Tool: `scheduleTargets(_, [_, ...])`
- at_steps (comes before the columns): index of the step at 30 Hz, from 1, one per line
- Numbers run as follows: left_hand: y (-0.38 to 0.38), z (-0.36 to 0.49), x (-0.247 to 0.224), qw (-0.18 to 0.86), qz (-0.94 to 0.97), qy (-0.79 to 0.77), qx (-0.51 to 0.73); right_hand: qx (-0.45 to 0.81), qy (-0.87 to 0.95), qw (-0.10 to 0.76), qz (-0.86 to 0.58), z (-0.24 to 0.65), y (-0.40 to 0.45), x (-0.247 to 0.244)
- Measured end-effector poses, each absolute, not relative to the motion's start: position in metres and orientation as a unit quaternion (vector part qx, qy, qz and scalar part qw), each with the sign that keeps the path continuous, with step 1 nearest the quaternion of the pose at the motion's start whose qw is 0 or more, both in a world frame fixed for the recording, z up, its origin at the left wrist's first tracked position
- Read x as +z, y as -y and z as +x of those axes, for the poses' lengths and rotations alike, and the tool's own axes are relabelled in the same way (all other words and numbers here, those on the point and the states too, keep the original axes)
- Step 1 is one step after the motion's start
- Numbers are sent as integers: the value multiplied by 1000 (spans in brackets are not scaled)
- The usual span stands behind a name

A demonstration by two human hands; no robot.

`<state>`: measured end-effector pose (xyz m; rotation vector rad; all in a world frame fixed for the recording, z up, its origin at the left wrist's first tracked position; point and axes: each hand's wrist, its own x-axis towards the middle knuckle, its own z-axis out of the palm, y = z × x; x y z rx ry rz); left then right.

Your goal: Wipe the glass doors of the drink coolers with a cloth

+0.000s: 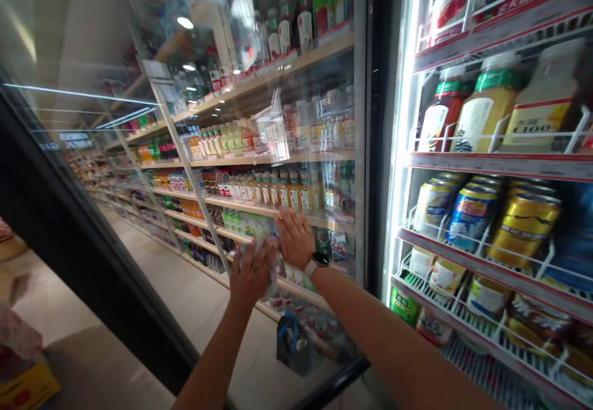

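Observation:
My left hand point(252, 272) lies against the glass door point(222, 311), its fingers stretched and slightly blurred. A crumpled pale wipe or cloth point(272, 277) shows at its edge, pressed under the hand; its outline is indistinct. Just to the right, my right hand point(296, 240) rests flat on the same glass with fingers extended, above and beside the left one. A dark round watch point(320, 259) is on the right wrist. I see nothing held in the right hand. The door stands swung open, its black frame point(115, 255) slanting across the left.
A lit drinks cooler on the right holds bottles point(486, 107) and cans point(523, 225) behind wire racks point(491, 246). Drink shelves point(259, 160) show in the glass. A dark container with a blue handle point(293, 343) appears low. A yellow box point(30, 388) lies lower left.

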<state>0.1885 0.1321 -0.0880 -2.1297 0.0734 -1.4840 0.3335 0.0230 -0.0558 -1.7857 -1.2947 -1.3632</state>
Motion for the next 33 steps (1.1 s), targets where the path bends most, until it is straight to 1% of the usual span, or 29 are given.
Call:
scheduleTargets(2, [-136, 195, -53, 241, -776, -7, -583, -497, 483, 263, -671, 333, -23, -55])
scheduleTargets(5, [-133, 210, -10, 170, -758, 36, -629, -502, 476, 258, -674, 333, -23, -55])
scheduleTargets(8, [-122, 224, 6, 127, -754, 61, -641, -511, 470, 262, -670, 333, -24, -55])
scheduleTargets(10, [-116, 230, 0, 111, -767, 66, -629, -515, 470, 267, -665, 334, -24, -55])
scheduleTargets(13, [-116, 229, -29, 110, -783, 56, -610, -513, 477, 263, -663, 335, -24, -55])
scheduleTargets(17, [-122, 219, -77, 201, -771, 45, -602, -503, 478, 249, -676, 334, -25, -54])
scheduleTargets(20, [-124, 213, -95, 253, -756, 39, -602, -493, 480, 238, -686, 333, -21, -52])
scheduleTargets(23, [-125, 212, -98, 274, -756, 40, -593, -476, 503, 218, -687, 338, -5, -48])
scheduleTargets(26, [-125, 212, -97, 270, -760, 38, -590, -467, 499, 213, -698, 350, 12, -49])
scheduleTargets(30, [-126, 213, -95, 235, -762, 33, -603, -460, 451, 252, -722, 358, 10, -64])
scheduleTargets(33, [-125, 217, -75, 217, -774, 11, -595, -473, 421, 284, -721, 358, -4, -75])
